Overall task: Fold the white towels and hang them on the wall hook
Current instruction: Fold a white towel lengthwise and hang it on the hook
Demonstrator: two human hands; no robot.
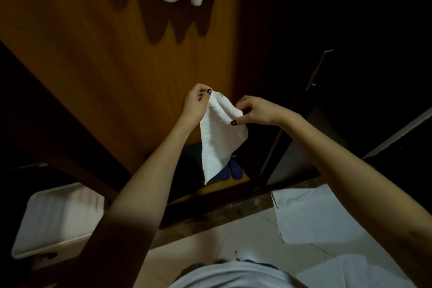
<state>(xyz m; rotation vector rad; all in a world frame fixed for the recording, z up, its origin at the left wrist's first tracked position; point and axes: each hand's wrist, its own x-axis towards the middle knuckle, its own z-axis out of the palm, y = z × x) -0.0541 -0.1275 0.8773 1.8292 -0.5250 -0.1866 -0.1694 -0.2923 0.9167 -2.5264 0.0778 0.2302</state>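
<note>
Pale tile floor, white towel flat on it at rt, 2nd towel nr btm-rt corner.

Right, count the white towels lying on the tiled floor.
2: one flat white towel by the dark threshold, right; a second white towel at bottom right, cut off. Shadow may hide more.

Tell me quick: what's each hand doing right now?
Left hand: closed, pinching the top corner of the small white towel.
Right hand: closed, pinching the same towel's upper edge.
</note>
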